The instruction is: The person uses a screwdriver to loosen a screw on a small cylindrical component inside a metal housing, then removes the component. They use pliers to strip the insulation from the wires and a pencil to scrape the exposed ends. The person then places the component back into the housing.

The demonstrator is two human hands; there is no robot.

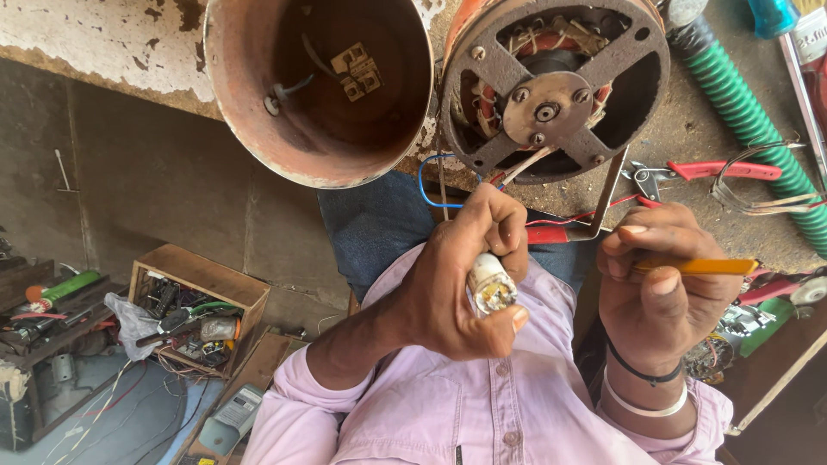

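Gripping a white capacitor (491, 282), the left hand (461, 288) is closed round it above the lap, terminals showing. The right hand (659, 293) pinches a yellow screwdriver (698, 267). Its wires run to the opened motor (551, 86) on the tabletop (689, 129); cover (319, 86) already off.

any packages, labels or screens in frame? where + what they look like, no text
Meter-like device: bottom left, on a board edge; grey-green slab with a pale window, too small to confirm a screen.
Wooden box: left floor; open, brown, full of tools and wires.
Bottle: top right; blue, cropped.
No readable labels or signs.
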